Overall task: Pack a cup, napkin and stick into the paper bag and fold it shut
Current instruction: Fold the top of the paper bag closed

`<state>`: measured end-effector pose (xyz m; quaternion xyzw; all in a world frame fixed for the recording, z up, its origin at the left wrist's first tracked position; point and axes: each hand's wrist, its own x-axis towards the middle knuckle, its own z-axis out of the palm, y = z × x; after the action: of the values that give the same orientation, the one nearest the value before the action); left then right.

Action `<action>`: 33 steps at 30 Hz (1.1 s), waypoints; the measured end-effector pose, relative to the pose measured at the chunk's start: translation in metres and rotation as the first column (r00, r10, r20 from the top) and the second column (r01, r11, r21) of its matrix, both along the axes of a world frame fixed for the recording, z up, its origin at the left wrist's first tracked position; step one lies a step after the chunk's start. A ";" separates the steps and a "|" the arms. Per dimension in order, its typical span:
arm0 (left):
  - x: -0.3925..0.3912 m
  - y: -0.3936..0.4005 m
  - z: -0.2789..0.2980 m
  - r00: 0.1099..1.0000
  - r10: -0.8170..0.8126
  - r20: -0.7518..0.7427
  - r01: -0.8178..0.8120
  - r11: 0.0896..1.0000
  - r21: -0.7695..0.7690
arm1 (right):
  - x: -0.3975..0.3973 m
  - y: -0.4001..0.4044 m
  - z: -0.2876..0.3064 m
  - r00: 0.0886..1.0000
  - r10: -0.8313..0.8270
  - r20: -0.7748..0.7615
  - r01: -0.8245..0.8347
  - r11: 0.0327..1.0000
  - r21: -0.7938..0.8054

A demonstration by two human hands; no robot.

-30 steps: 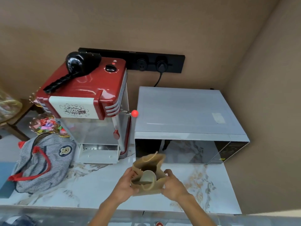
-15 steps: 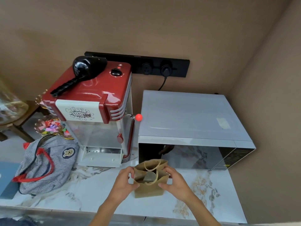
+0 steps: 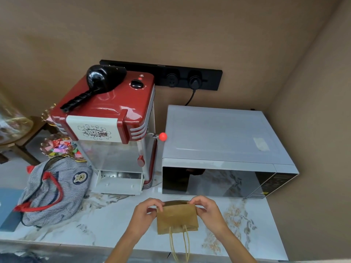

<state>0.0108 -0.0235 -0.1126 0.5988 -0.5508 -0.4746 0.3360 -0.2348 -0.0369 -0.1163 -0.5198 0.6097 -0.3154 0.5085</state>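
A small brown paper bag (image 3: 177, 217) stands on the marble counter near the front edge. Its top is folded over toward me, and its twine handles (image 3: 180, 243) hang down past the fold. My left hand (image 3: 145, 213) pinches the bag's upper left corner. My right hand (image 3: 208, 209) pinches the upper right corner. The cup, napkin and stick are hidden inside the bag.
A silver microwave (image 3: 224, 149) sits right behind the bag. A red popcorn machine (image 3: 112, 126) with a black hair dryer (image 3: 96, 82) on top stands at back left. A striped cloth bag (image 3: 55, 188) lies at left. The counter's front edge (image 3: 76, 245) runs just below the hands.
The bag's mouth was open with a cup visible inside. Both hands have since folded the top over toward me, so the handles now hang down the front.
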 end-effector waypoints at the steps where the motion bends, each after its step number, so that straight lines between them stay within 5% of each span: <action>1: 0.001 0.000 0.000 1.000 -0.011 -0.028 0.010 1.000 -0.013 | -0.001 0.001 0.002 1.000 -0.011 0.018 0.011 1.000 0.010; 4: 0.002 0.000 -0.001 0.997 -0.069 0.031 0.071 0.996 -0.050 | -0.002 0.001 0.008 0.999 -0.034 0.037 0.032 0.997 0.064; 7: -0.003 -0.002 0.003 0.975 -0.140 0.171 0.142 0.990 -0.001 | 0.001 0.000 0.014 0.977 0.129 -0.167 -0.124 0.992 0.038; 12: -0.017 -0.011 0.017 0.836 -0.343 0.428 0.341 0.936 0.084 | 0.016 -0.011 0.029 0.602 0.382 -0.701 -0.498 0.866 0.043; 19: -0.040 -0.030 0.016 0.544 -0.371 0.753 0.465 0.880 0.097 | 0.050 -0.025 0.036 0.332 0.456 -0.826 -0.638 0.754 0.160; 23: -0.044 -0.027 0.009 0.461 -0.351 0.815 0.478 0.872 0.106 | 0.054 -0.021 0.029 0.311 0.431 -0.847 -0.632 0.760 0.155; 33: -0.036 -0.026 0.000 0.439 -0.327 0.837 0.476 0.874 0.092 | 0.039 -0.019 0.024 0.300 0.431 -0.851 -0.682 0.721 0.124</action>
<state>-0.0252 -0.0491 -0.1130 0.5728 -0.8040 -0.1540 -0.0428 -0.1954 -0.0561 -0.0923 -0.8441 0.5043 0.0947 0.1555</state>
